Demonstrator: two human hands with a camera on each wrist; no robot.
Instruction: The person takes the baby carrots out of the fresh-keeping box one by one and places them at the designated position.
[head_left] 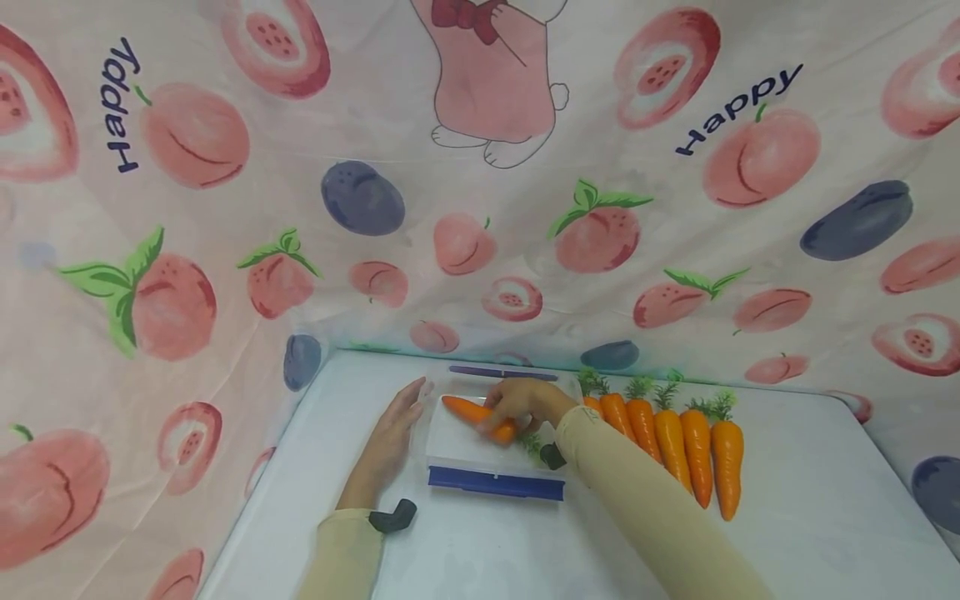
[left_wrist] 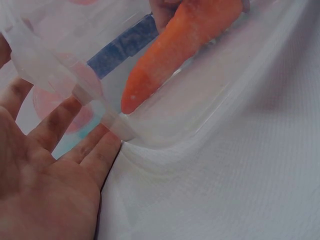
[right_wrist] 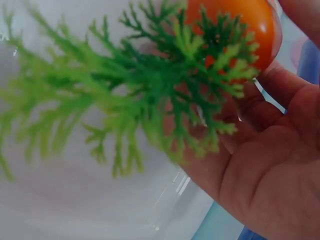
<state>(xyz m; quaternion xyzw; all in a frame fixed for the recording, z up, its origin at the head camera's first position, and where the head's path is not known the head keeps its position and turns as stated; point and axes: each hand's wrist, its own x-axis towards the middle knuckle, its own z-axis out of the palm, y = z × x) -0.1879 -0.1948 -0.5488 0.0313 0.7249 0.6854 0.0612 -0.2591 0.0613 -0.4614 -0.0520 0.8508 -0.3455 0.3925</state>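
A clear plastic box [head_left: 450, 450] with blue clip flaps stands on the white table. Inside it, my right hand [head_left: 521, 402] grips an orange carrot [head_left: 467, 409] near its leafy end. The carrot's tip points to the left, and its green fronds [right_wrist: 150, 80] fill much of the right wrist view. My left hand [head_left: 390, 433] rests against the box's left wall with fingers extended, and in the left wrist view those fingers [left_wrist: 95, 150] touch the clear plastic. That view also shows the carrot [left_wrist: 165, 55] through the wall.
Several carrots [head_left: 697, 454] with green tops lie in a row on the table right of the box, some partly behind my right sleeve [head_left: 637, 483]. A fruit-printed cloth [head_left: 465, 317] hangs behind the table [head_left: 825, 500]. Blue flaps [head_left: 495, 483] stick out at the box's front.
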